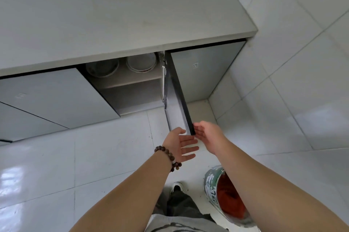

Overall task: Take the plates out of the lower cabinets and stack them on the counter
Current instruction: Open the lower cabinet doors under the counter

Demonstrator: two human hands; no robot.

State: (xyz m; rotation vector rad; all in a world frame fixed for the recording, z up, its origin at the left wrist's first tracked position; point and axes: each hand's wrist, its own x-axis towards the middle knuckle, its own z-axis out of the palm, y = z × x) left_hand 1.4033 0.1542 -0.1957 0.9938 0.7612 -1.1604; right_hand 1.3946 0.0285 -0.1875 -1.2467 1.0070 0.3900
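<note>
Fingers lie straight on my left hand (180,143) and right hand (207,133), gripping nothing, flanking the free edge of the open cabinet door (178,91), I judge to keep it clear. The plates (141,63) sit on the upper shelf inside, under the counter (113,23).

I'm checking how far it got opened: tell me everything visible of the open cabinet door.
The cabinet door is a flat grey panel with a dark edge and paler inner face, seen almost edge-on. It stands swung out towards the person, hung on metal hinges right of the opening. The right hand touches its free edge with straight fingers; the left hand is open beside it.
</note>
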